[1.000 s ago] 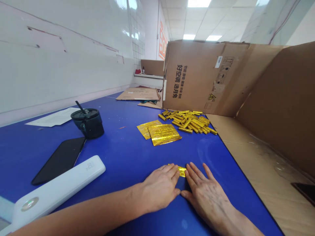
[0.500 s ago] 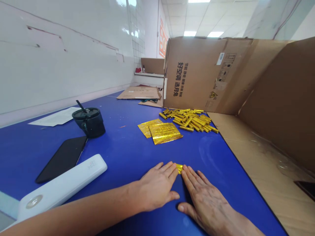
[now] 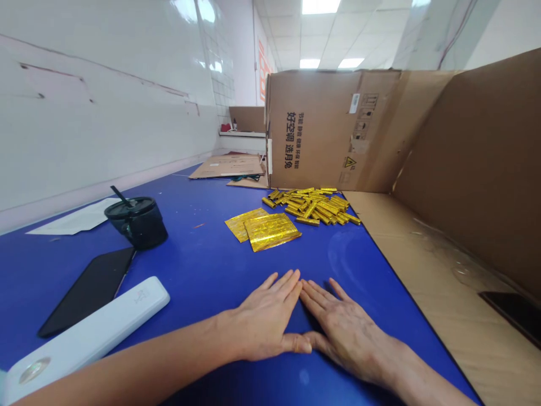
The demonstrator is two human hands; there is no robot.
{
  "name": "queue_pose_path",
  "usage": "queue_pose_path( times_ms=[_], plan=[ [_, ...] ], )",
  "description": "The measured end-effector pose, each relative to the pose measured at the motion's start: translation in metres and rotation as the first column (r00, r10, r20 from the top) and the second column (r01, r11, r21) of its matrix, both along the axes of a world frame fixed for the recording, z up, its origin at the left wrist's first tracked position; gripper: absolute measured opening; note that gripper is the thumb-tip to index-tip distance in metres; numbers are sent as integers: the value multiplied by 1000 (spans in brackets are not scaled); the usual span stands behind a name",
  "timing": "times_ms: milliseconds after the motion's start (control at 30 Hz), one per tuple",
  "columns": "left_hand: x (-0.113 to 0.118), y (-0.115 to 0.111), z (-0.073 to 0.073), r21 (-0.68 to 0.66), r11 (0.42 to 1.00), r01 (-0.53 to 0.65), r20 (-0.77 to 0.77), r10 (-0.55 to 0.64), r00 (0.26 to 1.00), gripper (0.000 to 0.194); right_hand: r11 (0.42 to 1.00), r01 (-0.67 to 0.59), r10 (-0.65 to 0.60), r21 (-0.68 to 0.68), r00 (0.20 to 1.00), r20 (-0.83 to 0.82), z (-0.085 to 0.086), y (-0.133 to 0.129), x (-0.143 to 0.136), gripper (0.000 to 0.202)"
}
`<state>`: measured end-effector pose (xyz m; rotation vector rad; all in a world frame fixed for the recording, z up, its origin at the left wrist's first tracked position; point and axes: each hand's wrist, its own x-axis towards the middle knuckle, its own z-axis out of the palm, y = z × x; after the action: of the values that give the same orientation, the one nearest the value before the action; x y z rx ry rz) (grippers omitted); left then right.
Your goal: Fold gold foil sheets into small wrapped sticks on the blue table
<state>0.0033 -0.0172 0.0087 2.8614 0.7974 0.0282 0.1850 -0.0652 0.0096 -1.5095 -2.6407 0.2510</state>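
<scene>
My left hand lies palm down on the blue tabletop, its fingers stretched out and pointing away from me. Beside it my right hand is also flat and open. The fingertips of both hands meet, and the thumbs touch nearer to me. No gold foil shows between the fingers now; anything under them is hidden. Beyond the hands lie two gold foil sheets, one overlapping the other. Farther back is a loose pile of gold foil rolls.
At left are a dark lidded mug, a black phone, a long white device and white paper. A big cardboard box stands behind the pile, with cardboard along the right edge. Flat cardboard lies far back.
My hands have come together at the fingertips and thumbs, covering the small gold foil piece that showed between them. The view has shifted slightly to the right.
</scene>
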Motion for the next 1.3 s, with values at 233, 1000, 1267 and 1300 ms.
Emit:
queue_pose_path(
  times_ms=[233,1000,1267,1300],
  plan=[
    [-19,-6,-12,-66,996,62,-1,-63,998,89,1000,11,-11,-19,1000,18,8,16,20,44],
    [-19,-7,-10,-51,999,12,67,-8,998,90,995,73,-82,68,985,154,-10,4,-1,73],
    [5,-2,-3,-7,996,87,67,-86,994,96,995,64,-74,78,989,132,-11,4,0,75],
    [4,-1,-5,-29,994,101,60,-99,993,97,995,63,-73,81,989,128,-12,4,0,75]
  ],
)
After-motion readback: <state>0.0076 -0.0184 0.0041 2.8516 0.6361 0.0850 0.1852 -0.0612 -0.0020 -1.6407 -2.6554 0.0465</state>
